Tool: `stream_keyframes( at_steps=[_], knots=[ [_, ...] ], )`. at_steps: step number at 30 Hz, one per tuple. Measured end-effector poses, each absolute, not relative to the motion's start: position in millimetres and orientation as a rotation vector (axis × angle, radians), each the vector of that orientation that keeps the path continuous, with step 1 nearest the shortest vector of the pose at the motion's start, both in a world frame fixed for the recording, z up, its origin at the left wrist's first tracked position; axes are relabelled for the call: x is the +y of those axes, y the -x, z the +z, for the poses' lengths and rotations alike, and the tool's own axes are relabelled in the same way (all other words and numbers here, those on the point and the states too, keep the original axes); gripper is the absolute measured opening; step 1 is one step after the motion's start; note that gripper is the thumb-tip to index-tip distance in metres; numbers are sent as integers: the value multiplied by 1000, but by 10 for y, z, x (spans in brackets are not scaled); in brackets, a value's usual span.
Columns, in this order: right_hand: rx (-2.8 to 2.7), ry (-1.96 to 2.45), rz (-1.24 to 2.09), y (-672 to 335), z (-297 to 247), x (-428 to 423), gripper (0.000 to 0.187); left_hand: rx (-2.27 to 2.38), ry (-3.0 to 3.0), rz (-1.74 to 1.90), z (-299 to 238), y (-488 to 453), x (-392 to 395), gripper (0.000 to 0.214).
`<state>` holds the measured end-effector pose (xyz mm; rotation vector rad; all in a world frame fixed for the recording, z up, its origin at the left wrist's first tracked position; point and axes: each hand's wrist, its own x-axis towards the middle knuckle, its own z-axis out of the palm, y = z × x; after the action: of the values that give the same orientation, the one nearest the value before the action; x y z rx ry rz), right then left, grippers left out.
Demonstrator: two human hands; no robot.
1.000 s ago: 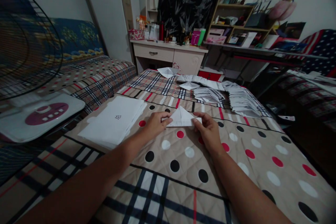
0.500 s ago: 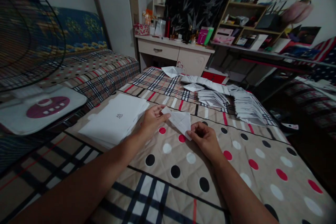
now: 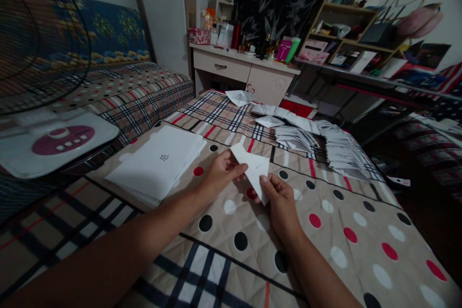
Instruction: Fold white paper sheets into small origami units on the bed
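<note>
A folded sheet of white paper [image 3: 255, 167] with creases and slanting edges is held between my two hands, just over the patterned bedspread. My left hand [image 3: 228, 169] pinches its left side, thumb on top. At its lower right corner, my right hand [image 3: 277, 196] closes thumb and fingers on the paper. To the left of my hands lies a stack of white paper sheets [image 3: 155, 161], the top one bearing a small dark mark. Beyond my hands, rows of folded white papers [image 3: 344, 149] and a separate folded paper [image 3: 239, 97] rest on the bed.
A fan [image 3: 63, 139] with a white base and purple panel stands at the left. Behind the bed are a white dresser [image 3: 220, 66] covered with bottles and boxes, and a desk with wooden shelves [image 3: 355, 24]. The quilted bedspread [image 3: 231, 226] has dots and checks.
The folded paper has been lifted and tilted, and its outline differs. My left thumb has moved further over it, and my right hand now grips its corner more fully. The view has shifted slightly.
</note>
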<state>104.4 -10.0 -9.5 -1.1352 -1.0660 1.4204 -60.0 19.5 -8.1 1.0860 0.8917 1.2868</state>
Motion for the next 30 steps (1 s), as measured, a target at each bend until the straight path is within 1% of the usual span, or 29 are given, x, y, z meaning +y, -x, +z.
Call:
stream_keyframes(
  at_steps=[4,6,11,20,30],
  knots=[
    [-895,1081,1522,-1018,-63,-101,31,854,-1142,1258,-79,589,175,51],
    [-854,1072,1557,-1006,-45,-108,31,807,-1127,1261,-72,593,170,53],
    [-774,1071,1605,-1002,-4,-123,30,791,-1132,1259,-62,611,175,48],
    [-807,1067,1641,-1019,22,-120,28,774,-1146,1252,-50,623,165,49],
    [-821,1049,1605,-1004,-17,-127,28,799,-1204,1256,-91,677,159,42]
  ],
)
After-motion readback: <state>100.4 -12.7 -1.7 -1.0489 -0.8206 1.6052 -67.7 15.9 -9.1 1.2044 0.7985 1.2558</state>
